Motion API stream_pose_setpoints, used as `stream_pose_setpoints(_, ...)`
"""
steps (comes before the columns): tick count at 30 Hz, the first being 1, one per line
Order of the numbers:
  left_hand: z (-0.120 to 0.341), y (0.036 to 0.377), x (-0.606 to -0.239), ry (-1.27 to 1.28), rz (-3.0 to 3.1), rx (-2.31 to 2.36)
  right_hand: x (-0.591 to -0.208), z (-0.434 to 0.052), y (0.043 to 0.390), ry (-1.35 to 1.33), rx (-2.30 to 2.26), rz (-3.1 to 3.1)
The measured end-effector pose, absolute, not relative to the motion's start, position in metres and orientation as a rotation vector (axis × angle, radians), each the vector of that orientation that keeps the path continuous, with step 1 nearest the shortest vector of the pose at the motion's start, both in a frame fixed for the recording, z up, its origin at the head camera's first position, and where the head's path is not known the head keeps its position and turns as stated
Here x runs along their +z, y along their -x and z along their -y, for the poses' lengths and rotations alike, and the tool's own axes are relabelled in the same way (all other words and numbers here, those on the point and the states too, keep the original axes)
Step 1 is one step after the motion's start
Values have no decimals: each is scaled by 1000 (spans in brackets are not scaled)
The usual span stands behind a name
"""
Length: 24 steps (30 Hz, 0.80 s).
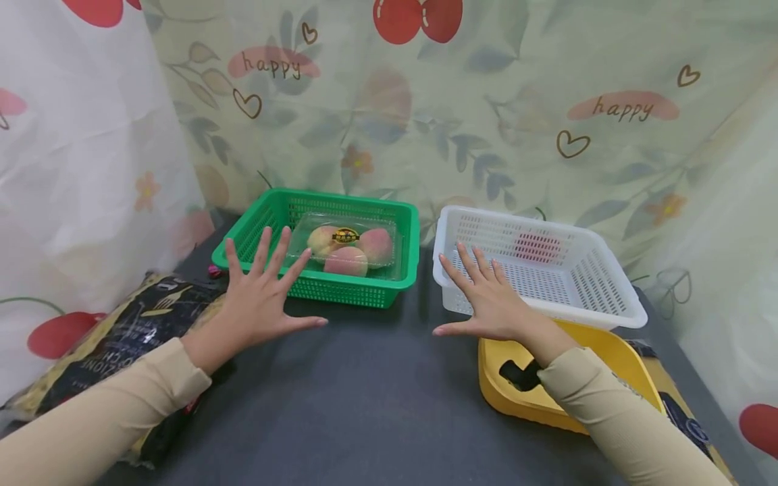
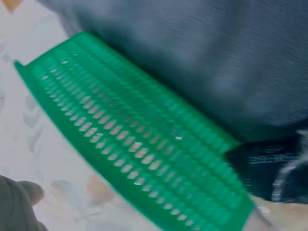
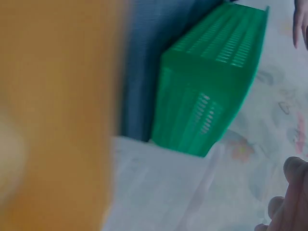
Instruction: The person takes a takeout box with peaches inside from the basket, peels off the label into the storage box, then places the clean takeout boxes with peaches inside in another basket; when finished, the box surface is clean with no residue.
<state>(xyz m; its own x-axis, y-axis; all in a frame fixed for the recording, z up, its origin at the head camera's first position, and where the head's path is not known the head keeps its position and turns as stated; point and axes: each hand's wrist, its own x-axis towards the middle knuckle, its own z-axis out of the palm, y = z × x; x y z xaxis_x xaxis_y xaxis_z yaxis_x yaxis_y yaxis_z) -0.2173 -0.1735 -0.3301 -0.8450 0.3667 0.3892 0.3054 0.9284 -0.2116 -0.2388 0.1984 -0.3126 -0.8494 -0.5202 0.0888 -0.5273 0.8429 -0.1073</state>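
Note:
My left hand (image 1: 260, 305) is held up with fingers spread, holding nothing. In the head view it overlaps the front left of a green basket (image 1: 340, 291). Inside that basket lies a clear plastic box (image 1: 298, 243) with several peaches (image 1: 346, 261) and a dark label. My right hand (image 1: 495, 307), also spread and holding nothing, overlaps the front left of a white basket (image 1: 598, 273). Below the right wrist is a yellow bin (image 1: 507, 398) with a black object (image 1: 519, 374) in it, partly hidden by the forearm. Fingertips of the right hand show in the right wrist view.
A black and gold plastic bag (image 1: 140, 317) lies at the left of the dark table (image 1: 365, 405). Another packet (image 1: 683, 412) lies at the right, partly behind the yellow bin. Printed curtains (image 1: 456, 115) hang behind and at both sides.

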Motion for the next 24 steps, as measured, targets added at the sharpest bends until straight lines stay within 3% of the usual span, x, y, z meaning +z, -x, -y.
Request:
stream_pose_setpoints(9, 156, 221, -308, 467, 2732, 21, -304, -165, 264, -809, 531, 2995)
stream_pose_setpoints(17, 147, 230, -293, 415, 2832, -35, -305, -146, 285, -777, 1219, 3039)
stream_pose_setpoints(24, 142, 239, -286, 386, 2929, -146, -311, -127, 298, -503, 1720, 2938)
